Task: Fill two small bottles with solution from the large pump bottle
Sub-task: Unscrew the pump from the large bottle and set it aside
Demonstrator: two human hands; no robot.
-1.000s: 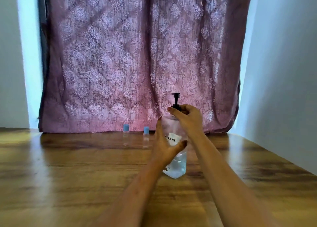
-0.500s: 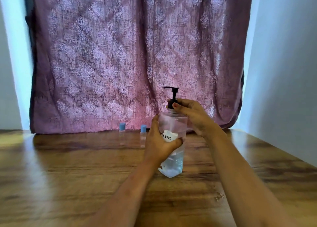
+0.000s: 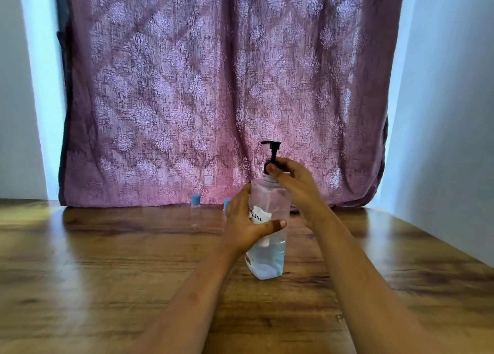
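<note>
The pump bottle (image 3: 268, 236) stands upright near the middle of the desk (image 3: 107, 273), clear and about a third full of solution. The left hand (image 3: 247, 224) wraps its grip around the bottle's body over the white label, thumb across the front. The right hand (image 3: 292, 178) closes its grip on the black collar at the neck, below the raised pump head (image 3: 272, 146), which points left. The two small bottles (image 3: 195, 209) stand with blue caps on at the back edge of the desk, close to the curtain (image 3: 213, 86), one partly hidden behind the left hand. They look empty, though they are too small to be sure. By this showing the filling has not begun: both small bottles remain capped and well apart from the spout.
</note>
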